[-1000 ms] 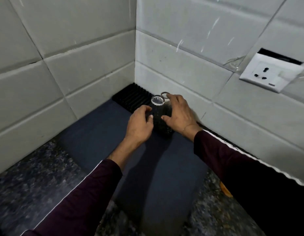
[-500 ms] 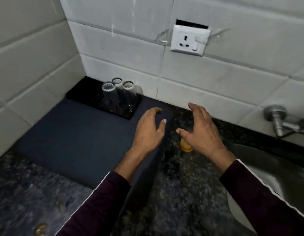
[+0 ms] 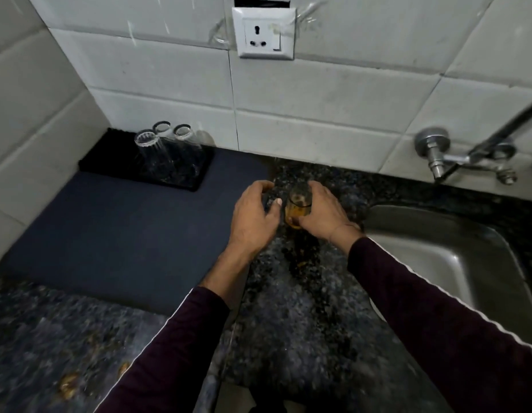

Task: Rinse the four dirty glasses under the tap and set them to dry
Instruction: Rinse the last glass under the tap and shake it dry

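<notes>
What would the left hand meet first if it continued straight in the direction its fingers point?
Probably the small glass with orange residue, just right of the left hand; the right hand already holds it. Depth is unclear.

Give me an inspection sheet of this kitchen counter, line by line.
Surface: speckled granite counter, stained; dark mat at left.
Job's things: three rinsed glasses upside down on black rack; dirty glass with orange residue on the counter.
Clutter: orange-brown crumbs.
Hands: right hand around the dirty glass; left hand beside it, open.
Cables: nothing seen.
Surroundings: steel sink, tap, wall socket, white tiles.
</notes>
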